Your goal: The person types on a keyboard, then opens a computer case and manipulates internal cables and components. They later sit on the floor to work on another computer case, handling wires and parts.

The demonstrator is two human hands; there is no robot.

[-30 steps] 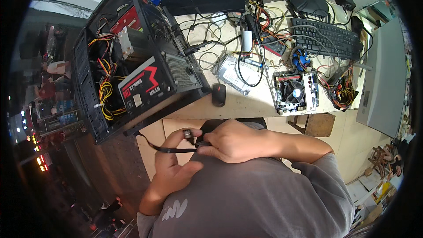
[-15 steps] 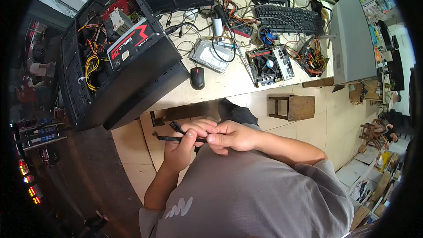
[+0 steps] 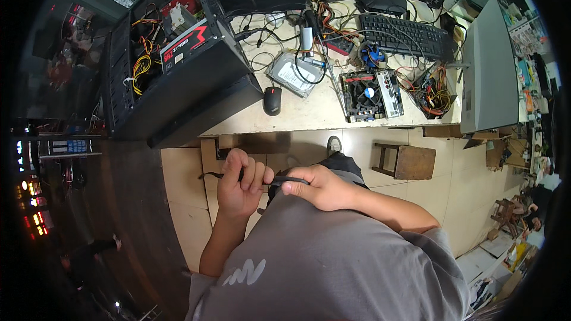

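A thin black cable (image 3: pixel 289 180) runs between my two hands, just above my lap and short of the desk's front edge. My left hand (image 3: pixel 240 185) is closed around it, fingers curled toward me, and a loose end sticks out to the left past the hand. To the right, my right hand (image 3: pixel 321 187) pinches the cable between thumb and bent forefinger. Most of the cable inside both hands is hidden, and its connectors cannot be made out now.
On the desk (image 3: pixel 238 125) lie a black computer case (image 3: pixel 202 92), a mouse (image 3: pixel 272 101), a hard drive (image 3: pixel 292 75), a motherboard with a fan (image 3: pixel 364 96), a cable bundle (image 3: pixel 437 95) and a keyboard (image 3: pixel 407 35). A grey monitor (image 3: pixel 489 68) stands right; a wooden stool (image 3: pixel 413 162) sits below.
My left hand has turned upward and curled its fingers; the cable's connector near its fingertips no longer shows. My right hand has drawn slightly apart from it. The view has shifted a little.
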